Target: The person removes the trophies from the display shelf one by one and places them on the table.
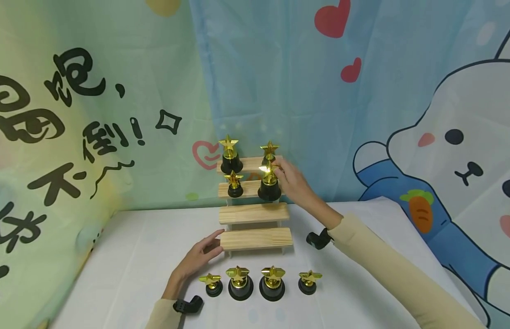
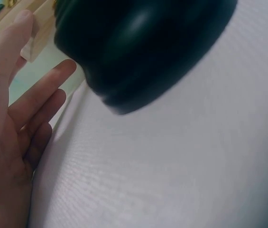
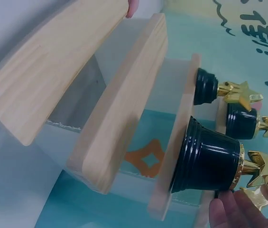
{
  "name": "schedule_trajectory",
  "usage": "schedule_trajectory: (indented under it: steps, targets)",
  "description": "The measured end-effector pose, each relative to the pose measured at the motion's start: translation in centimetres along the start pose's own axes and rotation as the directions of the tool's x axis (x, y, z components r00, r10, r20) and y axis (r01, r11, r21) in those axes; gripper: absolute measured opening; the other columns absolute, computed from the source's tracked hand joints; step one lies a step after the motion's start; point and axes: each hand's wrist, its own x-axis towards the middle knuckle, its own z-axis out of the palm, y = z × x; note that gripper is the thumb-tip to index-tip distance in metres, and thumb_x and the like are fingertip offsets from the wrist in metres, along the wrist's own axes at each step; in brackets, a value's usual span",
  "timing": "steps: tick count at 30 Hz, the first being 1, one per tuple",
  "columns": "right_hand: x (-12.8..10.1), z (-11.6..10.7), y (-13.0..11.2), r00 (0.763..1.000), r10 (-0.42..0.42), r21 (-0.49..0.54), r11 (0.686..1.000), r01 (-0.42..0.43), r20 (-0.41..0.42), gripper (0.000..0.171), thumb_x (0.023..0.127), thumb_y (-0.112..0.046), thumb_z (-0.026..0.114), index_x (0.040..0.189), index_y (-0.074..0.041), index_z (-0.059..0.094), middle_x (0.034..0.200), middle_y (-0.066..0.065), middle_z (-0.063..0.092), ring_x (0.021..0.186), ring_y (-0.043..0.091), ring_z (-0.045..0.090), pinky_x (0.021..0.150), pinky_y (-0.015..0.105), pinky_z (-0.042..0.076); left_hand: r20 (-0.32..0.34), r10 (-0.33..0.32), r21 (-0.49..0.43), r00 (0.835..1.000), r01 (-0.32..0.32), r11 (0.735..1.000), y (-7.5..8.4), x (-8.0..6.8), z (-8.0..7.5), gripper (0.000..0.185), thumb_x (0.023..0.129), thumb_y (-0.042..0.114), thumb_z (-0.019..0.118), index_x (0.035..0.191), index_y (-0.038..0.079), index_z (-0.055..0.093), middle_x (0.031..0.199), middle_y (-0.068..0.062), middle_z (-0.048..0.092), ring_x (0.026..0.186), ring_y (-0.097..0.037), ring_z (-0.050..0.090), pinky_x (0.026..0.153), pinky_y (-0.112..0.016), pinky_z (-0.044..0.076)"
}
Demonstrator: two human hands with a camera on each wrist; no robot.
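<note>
My right hand [image 1: 294,183] pinches the gold star top of a large star trophy [image 1: 269,191] with a black base. Its base is at the right end of the second plank from the top; in the right wrist view the base [image 3: 207,156] lies close against the plank edge. A small star trophy [image 1: 235,189] stands at that plank's left end. Two more, a left trophy [image 1: 231,162] and a right trophy [image 1: 269,148], are on the top plank. With relaxed fingers, my left hand [image 1: 197,258] touches the left end of the lowest plank [image 1: 255,239] of the stepped wooden stand.
In front of the stand, several star trophies form a row: a small one [image 1: 214,288], two large ones [image 1: 240,289] and another small one [image 1: 307,286]. A white cloth [image 1: 148,237] covers the table. Behind hangs a printed curtain [image 1: 271,68].
</note>
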Motion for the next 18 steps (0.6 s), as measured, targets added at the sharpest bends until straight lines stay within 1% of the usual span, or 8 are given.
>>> schedule_trajectory:
  steps: [3,5,8,10,14,18]
  targets:
    - [-0.3,-0.3,-0.5,1.000,0.024,0.003,1.000,-0.024,0.016,0.036,0.107,-0.021,0.035,0.135,-0.002,0.046,0.119,0.021,0.056,0.085,0.027,0.053,0.074,0.042,0.042,0.001,0.001,0.001,1.000,-0.001,1.000,0.1,0.0,0.0,0.058,0.092,0.040,0.064,0.146,0.031,0.043,0.121,-0.002,0.068,0.117,-0.020,0.061,0.105,-0.046,0.043]
    - [-0.6,-0.5,-0.9,0.999,0.036,0.006,0.999,-0.037,0.024,0.037,0.107,-0.023,0.034,0.135,-0.002,0.046,0.117,0.020,0.055,0.082,0.027,0.053,0.072,0.041,0.042,0.002,0.000,0.002,1.000,0.000,1.000,0.1,0.0,0.0,0.058,0.092,0.041,0.064,0.146,0.032,0.043,0.122,-0.002,0.067,0.118,-0.020,0.061,0.106,-0.047,0.042]
    - [-1.1,-0.8,-1.4,0.999,0.041,0.011,0.999,-0.042,0.023,0.037,0.107,-0.023,0.034,0.135,-0.002,0.046,0.120,0.020,0.054,0.089,0.028,0.055,0.073,0.040,0.042,-0.001,-0.003,0.000,1.000,0.003,1.000,0.2,-0.1,0.0,0.058,0.092,0.040,0.064,0.146,0.032,0.043,0.123,-0.003,0.067,0.120,-0.021,0.060,0.107,-0.048,0.042]
    - [-1.5,-1.0,-1.9,0.999,0.036,0.014,0.999,-0.037,0.022,0.036,0.107,-0.022,0.036,0.135,-0.001,0.046,0.125,0.020,0.053,0.093,0.028,0.054,0.075,0.040,0.042,-0.004,-0.004,-0.002,1.000,0.004,1.000,0.2,-0.1,0.0,0.058,0.092,0.040,0.064,0.145,0.032,0.043,0.124,-0.004,0.067,0.120,-0.022,0.060,0.107,-0.049,0.042]
    - [-2.5,-1.3,-2.9,1.000,0.007,0.015,1.000,-0.007,0.026,0.034,0.106,-0.018,0.039,0.133,0.001,0.047,0.127,0.020,0.054,0.089,0.027,0.052,0.073,0.039,0.040,-0.006,-0.013,0.001,1.000,0.013,1.000,0.3,-0.2,0.1,0.059,0.092,0.041,0.064,0.146,0.032,0.043,0.124,-0.004,0.067,0.120,-0.023,0.060,0.107,-0.048,0.042]
    - [-3.7,-1.3,-4.1,0.999,-0.041,0.021,0.999,0.040,0.030,0.033,0.105,-0.017,0.041,0.130,0.002,0.050,0.126,0.021,0.056,0.095,0.028,0.057,0.077,0.041,0.047,-0.014,-0.024,0.004,1.000,0.024,1.000,0.4,-0.3,0.1,0.059,0.091,0.042,0.065,0.145,0.033,0.043,0.124,-0.004,0.067,0.120,-0.022,0.060,0.106,-0.047,0.043]
